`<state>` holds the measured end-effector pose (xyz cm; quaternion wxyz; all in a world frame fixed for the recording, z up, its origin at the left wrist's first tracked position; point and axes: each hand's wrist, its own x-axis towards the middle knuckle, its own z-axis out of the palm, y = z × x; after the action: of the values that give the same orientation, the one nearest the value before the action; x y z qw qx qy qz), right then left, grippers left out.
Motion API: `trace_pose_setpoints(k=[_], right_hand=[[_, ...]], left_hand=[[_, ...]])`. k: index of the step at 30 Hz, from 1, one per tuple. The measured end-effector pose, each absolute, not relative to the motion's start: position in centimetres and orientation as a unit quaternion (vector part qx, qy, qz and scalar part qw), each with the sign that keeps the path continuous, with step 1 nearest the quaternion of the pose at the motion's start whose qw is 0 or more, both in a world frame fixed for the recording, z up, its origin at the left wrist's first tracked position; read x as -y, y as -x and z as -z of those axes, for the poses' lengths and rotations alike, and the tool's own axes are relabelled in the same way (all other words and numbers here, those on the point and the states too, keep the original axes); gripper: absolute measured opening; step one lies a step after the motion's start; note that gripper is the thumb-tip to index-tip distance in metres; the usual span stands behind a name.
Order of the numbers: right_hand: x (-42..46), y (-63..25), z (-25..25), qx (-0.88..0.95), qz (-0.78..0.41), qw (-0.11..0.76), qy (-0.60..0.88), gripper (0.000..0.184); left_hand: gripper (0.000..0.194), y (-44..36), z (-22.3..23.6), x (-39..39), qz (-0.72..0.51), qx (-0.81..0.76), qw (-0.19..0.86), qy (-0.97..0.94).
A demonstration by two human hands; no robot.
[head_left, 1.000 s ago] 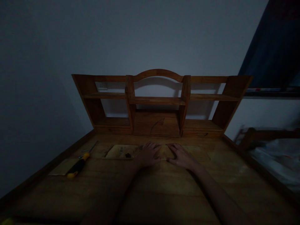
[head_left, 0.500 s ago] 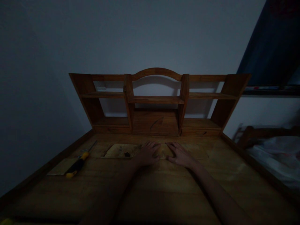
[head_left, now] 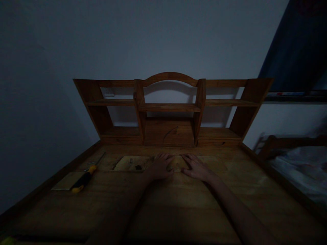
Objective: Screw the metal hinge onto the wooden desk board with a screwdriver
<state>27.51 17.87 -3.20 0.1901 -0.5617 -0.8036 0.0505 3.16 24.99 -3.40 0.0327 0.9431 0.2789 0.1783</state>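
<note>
A long, pale rectangular strip (head_left: 212, 163) with a rough, dark-marked left part runs across the wooden desktop; whether it is a board or a bare patch is too dim to tell. My left hand (head_left: 160, 166) lies over its middle, fingers spread and pointing forward. Just to the right, my right hand (head_left: 195, 166) rests on the same strip, thumb and fingers apart. Between the two hands a plain piece of the strip shows. A small dark bit (head_left: 138, 167) lies on it, left of my left hand. Neither hand holds anything.
At the left lies a yellow and black screwdriver (head_left: 84, 179), its handle over a small pale wooden piece (head_left: 63, 181). A wooden shelf unit (head_left: 170, 108) stands along the desk's back edge by the wall. Raised edges (head_left: 276, 175) border the desk; white plastic-like bags (head_left: 304, 166) lie beyond.
Both hands stay in nearly the same place and shape. The view has shifted very slightly, so the shelf sits a little higher in the picture.
</note>
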Motion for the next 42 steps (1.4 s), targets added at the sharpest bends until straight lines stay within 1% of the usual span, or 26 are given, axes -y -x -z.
trace_pose_setpoints(k=[6, 15, 25, 33, 42], right_hand=[[-17.9, -27.6, 3.3, 0.802, -0.054, 0.188, 0.565, 0.072], [-17.8, -27.7, 3.1, 0.803, -0.063, 0.190, 0.561, 0.079], [-17.9, -28.0, 3.1, 0.809, -0.073, 0.191, 0.551, 0.087], [-17.7, -27.9, 3.0, 0.807, -0.070, 0.187, 0.556, 0.083], [-17.7, -27.7, 3.0, 0.805, -0.070, 0.195, 0.556, 0.082]], left_hand=[[0.059, -3.3, 3.5, -25.2, -0.186, -0.279, 0.032, -0.942], [0.064, -3.1, 3.6, -25.2, -0.193, -0.268, 0.026, -0.943], [0.064, -3.1, 4.2, -25.6, -0.202, -0.258, 0.013, -0.945], [0.059, -3.1, 4.0, -25.4, -0.215, -0.262, 0.017, -0.941], [0.054, -4.9, 5.0, -25.0, -0.254, -0.343, -0.013, -0.904]])
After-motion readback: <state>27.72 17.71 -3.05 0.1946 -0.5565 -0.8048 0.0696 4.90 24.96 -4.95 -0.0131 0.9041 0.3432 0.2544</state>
